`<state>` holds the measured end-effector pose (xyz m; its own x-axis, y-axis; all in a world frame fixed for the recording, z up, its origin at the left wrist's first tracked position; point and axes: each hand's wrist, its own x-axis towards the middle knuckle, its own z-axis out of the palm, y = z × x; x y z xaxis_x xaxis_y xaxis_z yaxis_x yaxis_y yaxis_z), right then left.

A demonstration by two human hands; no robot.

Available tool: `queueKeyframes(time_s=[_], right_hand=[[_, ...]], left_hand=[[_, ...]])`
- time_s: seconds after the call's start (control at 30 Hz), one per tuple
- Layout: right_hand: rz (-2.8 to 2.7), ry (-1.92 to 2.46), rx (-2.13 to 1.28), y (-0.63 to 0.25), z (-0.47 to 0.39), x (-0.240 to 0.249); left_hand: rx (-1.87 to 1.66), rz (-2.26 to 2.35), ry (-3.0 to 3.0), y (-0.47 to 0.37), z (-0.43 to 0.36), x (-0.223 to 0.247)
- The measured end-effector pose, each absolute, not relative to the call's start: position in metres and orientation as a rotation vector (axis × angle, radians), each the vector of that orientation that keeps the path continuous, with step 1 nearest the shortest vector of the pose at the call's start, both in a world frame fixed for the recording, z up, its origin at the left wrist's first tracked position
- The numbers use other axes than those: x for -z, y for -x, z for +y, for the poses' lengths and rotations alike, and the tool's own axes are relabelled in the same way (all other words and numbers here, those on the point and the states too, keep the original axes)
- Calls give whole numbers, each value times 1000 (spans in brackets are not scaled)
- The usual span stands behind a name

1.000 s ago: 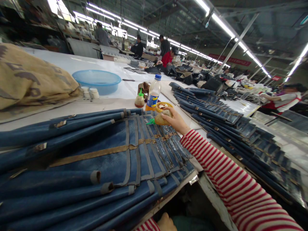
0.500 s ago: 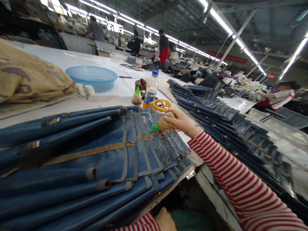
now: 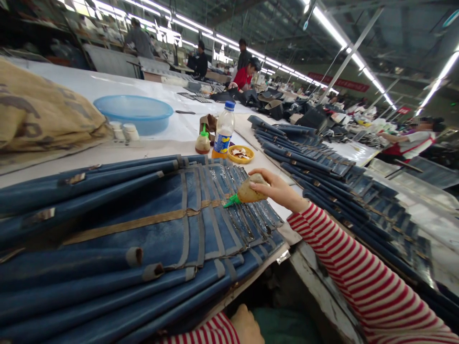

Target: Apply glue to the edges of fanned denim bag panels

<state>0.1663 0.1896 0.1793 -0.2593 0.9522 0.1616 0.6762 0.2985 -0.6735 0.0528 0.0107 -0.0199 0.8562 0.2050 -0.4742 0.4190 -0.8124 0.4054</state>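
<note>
Squeeze bottle (image 3: 248, 191) slants lengthwise, nozzle (image 3: 232, 200) pointing down-left.

Right hand (image 3: 278, 187) had drawn the squeeze bottle (image 3: 252, 190) nearer; its green nozzle (image 3: 233, 199) came up to the tan band (image 3: 168, 213) (beyond it earlier).

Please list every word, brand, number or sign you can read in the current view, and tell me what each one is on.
No text is clearly legible.
Blue-and-yellow label on the drink bottle: too small to read.
Large dark print on the tan cloth: creased, unreadable.
Long red banner in the background: blurred.
Small red sign: blurred.
Squeeze bottle in the right hand: no lettering visible.
</note>
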Motion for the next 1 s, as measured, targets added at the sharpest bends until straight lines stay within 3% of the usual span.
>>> queueKeyframes(time_s=[0.67,1.0], right_hand=[[-1972,1600,-848,-175,163,-189],[-2044,1605,-859,-188,142,-198]], left_hand=[[719,383,-2638,-33,9,-15],[589,444,-2684,-30,3,-9]])
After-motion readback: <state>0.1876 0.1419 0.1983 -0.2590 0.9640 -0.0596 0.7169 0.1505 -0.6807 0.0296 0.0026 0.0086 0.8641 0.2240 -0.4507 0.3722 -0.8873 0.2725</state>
